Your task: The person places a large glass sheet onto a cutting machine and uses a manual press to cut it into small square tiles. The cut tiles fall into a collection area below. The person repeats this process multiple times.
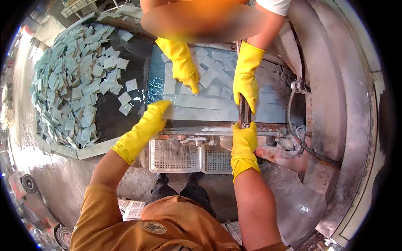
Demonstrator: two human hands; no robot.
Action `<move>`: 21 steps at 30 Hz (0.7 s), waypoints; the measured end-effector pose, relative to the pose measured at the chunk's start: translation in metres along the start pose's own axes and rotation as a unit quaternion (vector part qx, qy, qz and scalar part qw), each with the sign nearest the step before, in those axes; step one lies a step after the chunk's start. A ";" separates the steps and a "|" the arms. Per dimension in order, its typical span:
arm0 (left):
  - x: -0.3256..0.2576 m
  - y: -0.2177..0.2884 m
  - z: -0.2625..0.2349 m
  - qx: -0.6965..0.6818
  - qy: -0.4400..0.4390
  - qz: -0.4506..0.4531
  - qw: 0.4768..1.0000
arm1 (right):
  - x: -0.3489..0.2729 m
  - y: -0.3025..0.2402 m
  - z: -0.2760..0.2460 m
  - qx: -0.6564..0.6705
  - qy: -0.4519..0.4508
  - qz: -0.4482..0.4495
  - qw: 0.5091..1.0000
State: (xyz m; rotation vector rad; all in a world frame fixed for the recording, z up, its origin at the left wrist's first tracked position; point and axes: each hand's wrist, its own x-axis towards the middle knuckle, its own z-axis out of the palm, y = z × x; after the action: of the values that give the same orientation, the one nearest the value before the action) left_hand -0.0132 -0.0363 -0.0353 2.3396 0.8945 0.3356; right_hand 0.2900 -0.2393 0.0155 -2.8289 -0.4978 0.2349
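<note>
My right hand [244,140], in a yellow rubber glove, is closed round the near end of a rusty metal bar [242,109] that spans the wet working surface. My left hand [157,116], gloved the same way, hovers over the near left edge of that surface; its fingers are smeared by motion. Beyond it lie rows of pale square tiles [214,90], with long pale strips [205,101] on the near side. Across from me, a co-worker's gloved hand [186,74] touches the tiles, and their other gloved hand [246,85] rests on the bar.
A big heap of pale green-grey square tiles [69,83] fills the left side, with a few loose ones on a dark wet surface [136,62]. White perforated baskets [176,157] stand below the near edge. A hose [293,121] and curved metal housing [335,83] are at the right.
</note>
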 end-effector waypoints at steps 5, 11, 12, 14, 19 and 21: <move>-0.003 0.050 -0.004 -0.001 -0.053 -0.058 0.997 | 0.004 0.013 0.007 -0.007 0.032 -0.001 0.999; -0.006 -0.014 -0.038 0.111 0.078 0.055 0.989 | 0.003 0.004 0.002 0.026 -0.003 -0.007 1.000; -0.009 -0.018 -0.036 0.094 0.031 0.042 0.994 | 0.004 0.006 0.004 0.029 0.002 -0.010 1.000; -0.012 -0.023 -0.034 0.071 -0.035 0.032 0.996 | 0.004 0.010 0.008 0.028 0.008 -0.014 0.999; -0.012 -0.022 -0.046 0.020 -0.051 0.019 0.998 | 0.001 0.003 0.001 0.009 0.013 -0.005 1.000; -0.009 -0.019 -0.057 0.043 0.019 0.045 0.998 | -0.001 0.005 0.002 0.010 0.024 -0.008 1.000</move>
State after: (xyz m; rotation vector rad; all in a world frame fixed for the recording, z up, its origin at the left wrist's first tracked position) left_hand -0.0540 -0.0051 -0.0027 2.4650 0.8386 0.3860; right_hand 0.2903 -0.2437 0.0127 -2.8023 -0.5032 0.1665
